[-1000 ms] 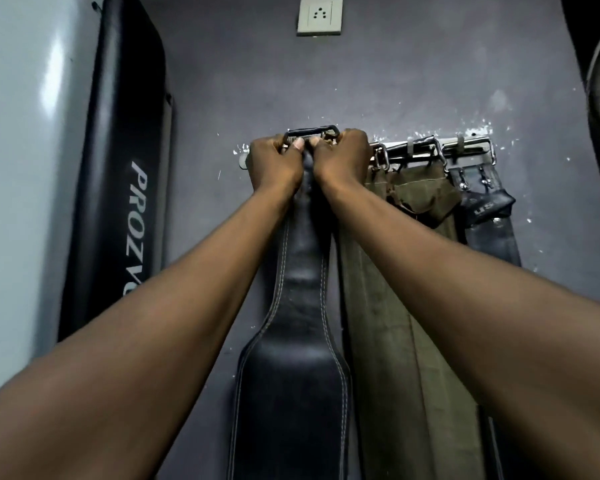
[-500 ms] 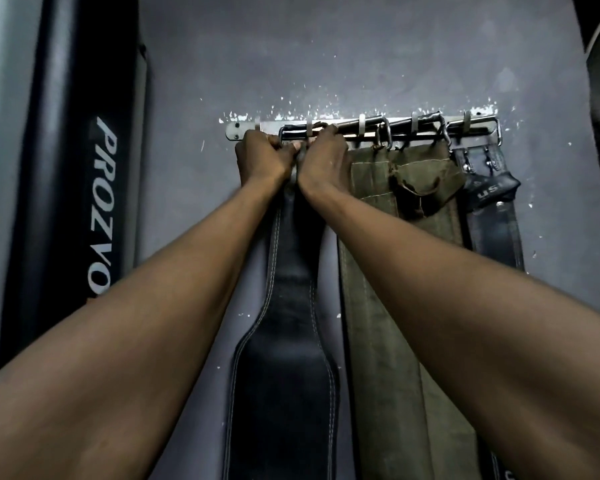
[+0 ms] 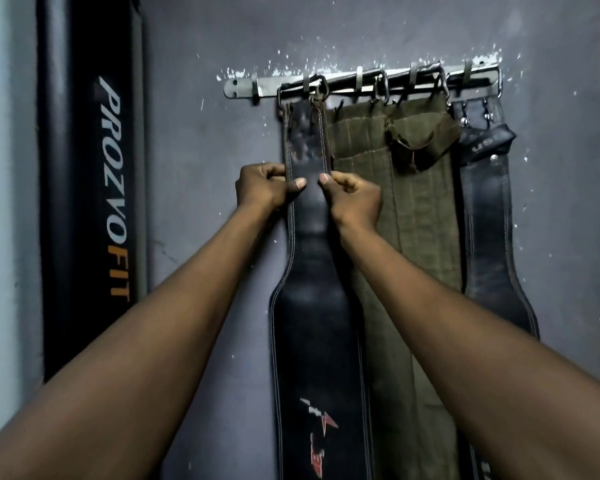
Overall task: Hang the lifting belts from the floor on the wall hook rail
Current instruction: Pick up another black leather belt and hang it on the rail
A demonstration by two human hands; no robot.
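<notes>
A metal hook rail (image 3: 267,86) is fixed to the grey wall. From its left hooks a black leather lifting belt (image 3: 312,327) hangs straight down by its buckle. My left hand (image 3: 264,187) pinches the belt's left edge and my right hand (image 3: 354,197) pinches its right edge, both on the narrow strap a little below the rail. To the right hang an olive canvas belt (image 3: 420,209) and another black leather belt (image 3: 485,237).
A tall black padded bench (image 3: 87,188) lettered PROZVOFIT stands upright against the wall at the left. A pale wall surface (image 3: 0,202) runs along the far left. Dark equipment shows at the right edge.
Both hands have slid down from the buckle at the rail to the strap below it. The black belt now hangs from the hooks by itself.
</notes>
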